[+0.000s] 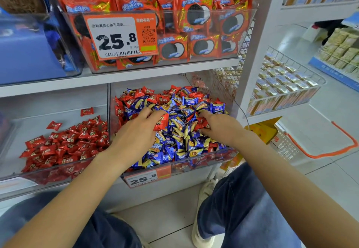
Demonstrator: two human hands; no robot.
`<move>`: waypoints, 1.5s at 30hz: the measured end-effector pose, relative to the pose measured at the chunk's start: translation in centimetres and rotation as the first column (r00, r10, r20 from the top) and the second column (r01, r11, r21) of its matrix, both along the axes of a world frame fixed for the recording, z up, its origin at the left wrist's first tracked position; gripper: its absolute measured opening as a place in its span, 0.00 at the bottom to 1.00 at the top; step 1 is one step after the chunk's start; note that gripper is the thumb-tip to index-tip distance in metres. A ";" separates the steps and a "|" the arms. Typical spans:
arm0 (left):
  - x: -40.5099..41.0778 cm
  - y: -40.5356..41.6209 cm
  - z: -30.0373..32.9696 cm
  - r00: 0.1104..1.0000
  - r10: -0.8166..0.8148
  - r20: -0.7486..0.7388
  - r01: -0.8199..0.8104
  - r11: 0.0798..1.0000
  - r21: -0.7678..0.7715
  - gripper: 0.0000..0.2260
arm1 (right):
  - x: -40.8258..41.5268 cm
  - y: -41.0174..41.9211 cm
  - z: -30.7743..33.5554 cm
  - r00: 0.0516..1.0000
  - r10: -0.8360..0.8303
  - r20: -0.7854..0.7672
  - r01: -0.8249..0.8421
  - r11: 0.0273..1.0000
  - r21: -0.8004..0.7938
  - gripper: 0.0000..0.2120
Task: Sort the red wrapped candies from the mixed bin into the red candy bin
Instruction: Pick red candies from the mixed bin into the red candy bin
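1. Overall, a white shelf unit (136, 76) carries clear plastic bins on two levels; the person crouches in front of it, knees in dark trousers at the bottom of the view.
2. Upper level: a clear bin (242, 33) holds orange-red cookie packets (200, 14) and bears a large price label (120, 37) reading 25.8.
3. Lower level, right: the mixed bin (229, 151) is heaped with blue wrapped candies (169, 150) and red ones intermixed; the red ones lie mostly along the back and left edge. A smaller price label (147, 177) is fixed to its front.
4. Lower level, left: the red candy bin (11, 175) stands just beside the mixed bin, separated by a clear wall. It contains only red wrapped candies (64, 144), piled toward the right front, with a few lying loose behind.
5. Left hand (136, 131): placed over the left part of the mixed heap, palm down, fingers bent. Thumb and forefinger pinch one red candy (161, 123), lifted slightly above the blue candies.
6. Right hand (219, 127): resting on the right part of the heap, fingers curled into the candies around a few red wrappers; whether it grasps any of them cannot be told.
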State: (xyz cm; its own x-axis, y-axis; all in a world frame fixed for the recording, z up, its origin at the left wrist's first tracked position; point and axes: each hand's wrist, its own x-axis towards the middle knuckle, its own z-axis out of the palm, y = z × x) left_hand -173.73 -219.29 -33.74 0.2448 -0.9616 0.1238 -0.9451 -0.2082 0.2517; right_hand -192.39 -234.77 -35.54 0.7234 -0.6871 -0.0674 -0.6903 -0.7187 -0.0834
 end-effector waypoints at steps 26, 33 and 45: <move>2.1 1.0 1.4 0.889 0.020 -0.457 -0.111 0.979 -0.173 0.19 | -0.3 1.5 3.8 0.898 -0.050 0.436 -0.073 0.963 0.261 0.16; 9.2 7.2 1.9 0.472 0.113 -0.874 -0.353 0.933 -0.070 0.07 | 8.3 8.5 5.8 0.822 0.248 0.512 -0.433 0.857 0.280 0.15; 20.1 11.5 0.2 0.236 0.427 -0.873 -0.406 0.860 0.311 0.17 | 24.6 12.5 3.5 0.850 0.508 0.140 -0.526 0.807 0.269 0.31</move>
State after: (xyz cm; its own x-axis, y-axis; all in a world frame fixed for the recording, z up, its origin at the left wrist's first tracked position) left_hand -153.63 -207.77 -33.51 0.5572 -0.6873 -0.4660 0.0832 -0.5121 0.8549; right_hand -167.83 -222.28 -32.08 0.9749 -0.1664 -0.1481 -0.2106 -0.9050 -0.3696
